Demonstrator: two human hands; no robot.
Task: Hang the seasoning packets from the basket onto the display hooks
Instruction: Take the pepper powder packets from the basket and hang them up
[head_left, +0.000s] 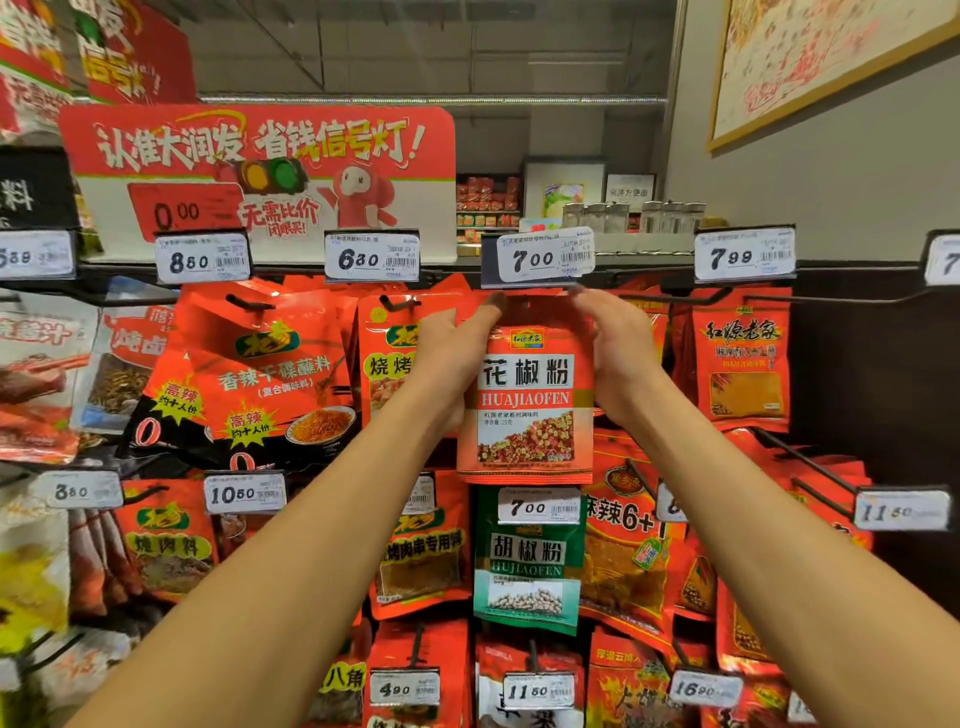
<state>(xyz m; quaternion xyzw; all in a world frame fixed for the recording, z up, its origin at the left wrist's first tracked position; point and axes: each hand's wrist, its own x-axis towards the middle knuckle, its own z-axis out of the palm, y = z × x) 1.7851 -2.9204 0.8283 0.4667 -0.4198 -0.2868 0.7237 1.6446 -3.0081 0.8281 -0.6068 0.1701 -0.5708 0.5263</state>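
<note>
A stack of red seasoning packets (527, 405) marked HUAJIAOFEN is held up in the middle of the rack, its top edge just under the 7.00 price tag (543, 255). My left hand (451, 358) grips the stack's upper left side, forefinger stretched up to the top corner. My right hand (621, 353) holds the upper right side, fingertips at the top edge. The hook behind the tag is hidden by the packets and my fingers, so I cannot tell whether the stack hangs on it. The basket is out of view.
Neighbouring hooks carry more red packets (265, 374) on the left and red packets (744, 358) on the right. A green pepper packet (527, 561) hangs directly below. Bare black hooks (810, 462) jut out at lower right. A red promo sign (260, 171) stands above.
</note>
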